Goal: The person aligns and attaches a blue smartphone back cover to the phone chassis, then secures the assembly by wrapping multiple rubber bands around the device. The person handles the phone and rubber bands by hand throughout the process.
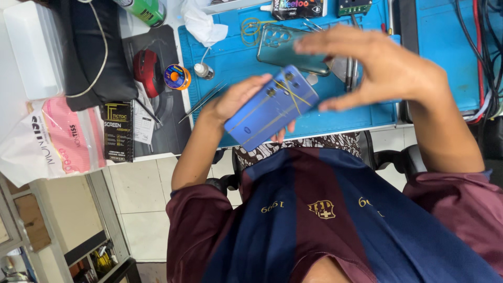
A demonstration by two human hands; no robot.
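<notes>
Left hand (238,99) gripping blue phone (271,108) from beneath, yellow rubber bands (291,94) crossing its back; right hand (374,68) spread, blurred, above; blue mat (236,57) below

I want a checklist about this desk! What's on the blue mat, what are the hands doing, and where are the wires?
Surface: blue work mat on a white desk.
Job's things: blue phone wrapped in yellow rubber bands.
Clutter: clear phone case, tweezers, solder spool, red mouse, small glue bottle.
Grippers: left hand holds the phone; right hand hovers above it, fingers spread.
Cables: black and red wires at the right edge.
Surroundings: tiled floor, shelf below.
</notes>
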